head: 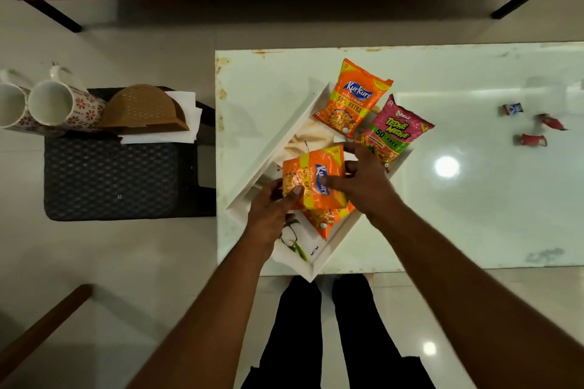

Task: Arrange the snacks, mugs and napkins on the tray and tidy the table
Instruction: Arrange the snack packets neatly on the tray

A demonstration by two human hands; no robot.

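Nearest are the person's legs (300, 341) in black trousers, standing at the near edge of the white table (474, 215). Both arms reach forward over a white tray (275, 148), which sits skewed on the table with its near corner past the edge.

The left hand (268, 215) pinches the near left corner of an orange snack packet (311, 180), thumb on its face. The right hand (363, 186) grips the packet's right side with curled fingers. The packet is held just above the tray. Under it, a second orange packet (328, 221) lies on the tray floor.

Beyond the hands, a third orange packet (352, 98) and a pink packet (395, 133) lie side by side at the tray's far end.

Well to the right of the right hand, three small wrapped sweets (532, 139) lie on the table.

Far to the left of the left hand, a dark stool (110, 177) carries two flowered mugs (53, 104), a brown napkin holder (142, 110) and white napkins (186, 107).
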